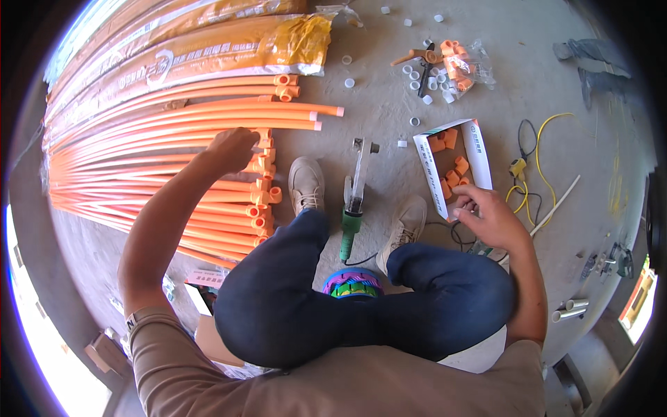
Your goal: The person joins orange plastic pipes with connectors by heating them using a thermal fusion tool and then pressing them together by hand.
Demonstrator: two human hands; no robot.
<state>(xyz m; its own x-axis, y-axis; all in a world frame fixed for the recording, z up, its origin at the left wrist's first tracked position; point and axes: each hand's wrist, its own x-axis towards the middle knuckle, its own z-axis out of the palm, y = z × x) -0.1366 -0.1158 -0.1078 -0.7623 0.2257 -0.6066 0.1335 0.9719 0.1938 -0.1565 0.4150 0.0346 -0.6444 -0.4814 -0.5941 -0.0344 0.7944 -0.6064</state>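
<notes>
My left hand [236, 149] is closed round an orange pipe [177, 158] in the row at the left, just behind an orange end fitting [264, 133]. Its fingertips are partly hidden. Over the near edge of an open white box [479, 153] hovers my right hand [490, 214], its fingers loosely bent and apart from the thumb, with nothing seen between them. Several orange elbow fittings [461, 165] lie in that box. Between my shoes, a green-handled pipe welding iron [352, 226] stands with its metal heating end pointing away from me.
Wrapped pipe bundles [222, 52] lie at the far left. A clear bag of orange fittings [458, 62] sits at the back among scattered white caps [433, 83]. Right of the box run a yellow cable [545, 139] and a white pipe [556, 205]. A colourful stool [353, 283] is beneath me.
</notes>
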